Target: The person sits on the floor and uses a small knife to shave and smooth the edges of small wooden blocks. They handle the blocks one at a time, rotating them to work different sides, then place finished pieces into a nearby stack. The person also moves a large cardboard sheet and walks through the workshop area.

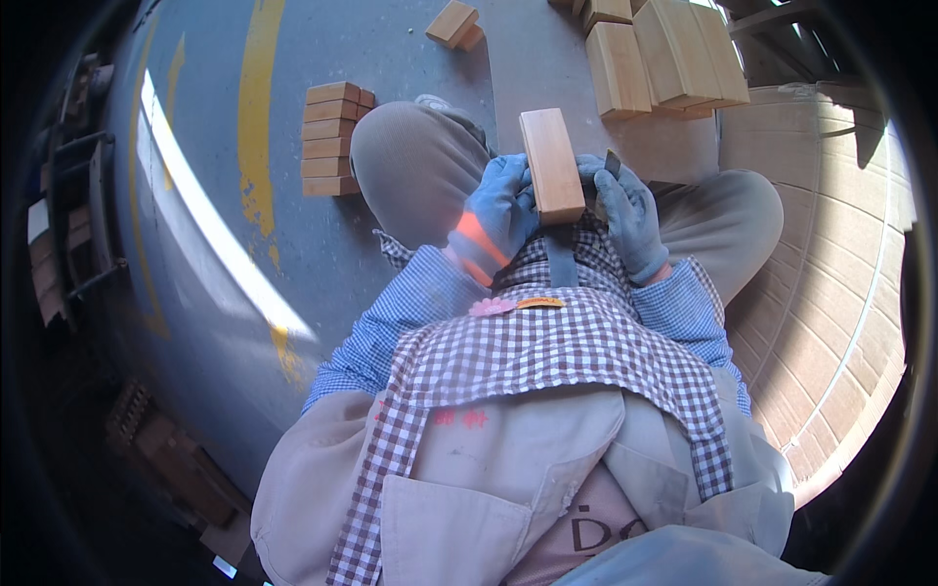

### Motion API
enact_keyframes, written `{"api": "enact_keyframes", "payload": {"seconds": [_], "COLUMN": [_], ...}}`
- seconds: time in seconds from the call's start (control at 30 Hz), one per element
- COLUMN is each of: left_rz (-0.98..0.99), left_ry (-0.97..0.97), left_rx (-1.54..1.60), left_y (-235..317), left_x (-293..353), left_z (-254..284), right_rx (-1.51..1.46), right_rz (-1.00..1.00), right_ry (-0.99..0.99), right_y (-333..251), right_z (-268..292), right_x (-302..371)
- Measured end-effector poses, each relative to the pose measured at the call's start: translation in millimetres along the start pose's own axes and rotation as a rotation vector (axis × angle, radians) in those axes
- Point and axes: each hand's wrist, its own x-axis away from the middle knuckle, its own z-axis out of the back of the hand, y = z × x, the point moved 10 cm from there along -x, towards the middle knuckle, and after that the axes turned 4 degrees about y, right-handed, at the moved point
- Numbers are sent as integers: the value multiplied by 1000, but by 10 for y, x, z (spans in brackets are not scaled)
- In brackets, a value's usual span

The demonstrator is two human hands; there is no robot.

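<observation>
A pale wooden block (552,161) stands tilted in front of my lap, its long smooth face up. My left hand (498,210), in a blue glove with an orange cuff, is closed on the block's left side. At the block's right side is my right hand (630,220), also in a blue glove. Its thumb and fingers pinch a small dark flat piece (613,163), perhaps a blade or a bit of sandpaper; its kind is unclear. A dark grey strip (562,259) hangs below the block over my checked apron. The block hides some fingertips of both hands.
Left of my knee stands a stack of small wooden blocks (329,146). More blocks (452,24) lie farther ahead. Larger wooden blocks (674,59) are piled at the far right, beside cardboard sheets (831,234). The grey floor (205,293) bears yellow lines.
</observation>
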Motion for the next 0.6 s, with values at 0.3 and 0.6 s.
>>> {"api": "enact_keyframes", "payload": {"seconds": [0.3,0.6], "left_rz": [158,70], "left_ry": [-67,66], "left_rx": [248,-50], "left_y": [-24,85], "left_x": [85,198], "left_z": [-176,-128], "right_rx": [-12,142], "right_rz": [0,-35], "right_ry": [15,60], "right_y": [3,12], "right_z": [19,85], "right_x": [-1,-1]}}
